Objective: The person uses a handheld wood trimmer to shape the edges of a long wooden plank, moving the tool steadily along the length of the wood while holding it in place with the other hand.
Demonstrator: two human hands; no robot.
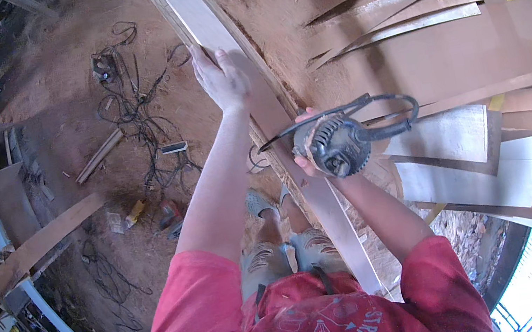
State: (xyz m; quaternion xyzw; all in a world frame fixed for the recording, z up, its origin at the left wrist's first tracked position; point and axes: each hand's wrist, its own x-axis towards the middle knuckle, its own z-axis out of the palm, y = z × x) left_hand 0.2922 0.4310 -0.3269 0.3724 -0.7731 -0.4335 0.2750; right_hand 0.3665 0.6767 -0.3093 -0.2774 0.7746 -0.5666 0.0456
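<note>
A long pale board (273,108) runs from the far edge down past my right side, on top of a rougher timber (252,47). My left hand (222,85) rests on its left edge, the fingers stretched out and the thumb apart. Closer to me, my right hand (308,162) is wrapped round a corded power tool (333,145) with a round, dark, vented motor housing. The tool is over the board; its working end is hidden, so I cannot tell whether it touches the wood. Its black cord (406,113) loops to the right.
Stacked brown and white sheets (433,65) fill the right side. Tangled black cables (143,116) lie on the dusty floor at left, near a loose wood strip (99,156). Scrap panels (9,204) line the far left. My shoes (258,203) stand beside the board.
</note>
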